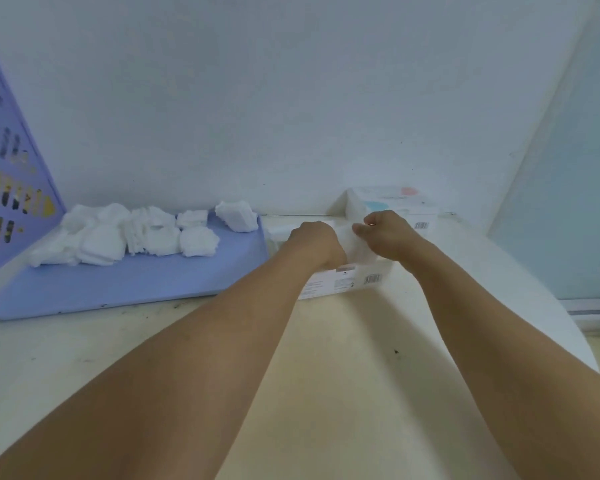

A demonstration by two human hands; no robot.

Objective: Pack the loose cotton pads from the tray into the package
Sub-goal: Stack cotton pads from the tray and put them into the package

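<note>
Near half of desk (343, 375): bare surface, crossed only by the two forearms. Tray (118, 282) takes the left side; its front half is bare, its back edge is lined with heaps of cotton pads (118, 237). Upright basket (11, 174) blocks the far left corner. Package (347, 278) sits mid-desk just right of the tray, a box (395, 206) behind it against the wall. Right edge: open strip beside package.

Fluffy, matt cotton pads (146, 233) sit piled on a smooth lilac plastic tray (125, 285), well to the left of the fingers (361, 230). Under those fingers the package (357, 278) looks like thin, slightly glossy printed film. The table (326, 341) is matt cream, scuffed and speckled.
</note>
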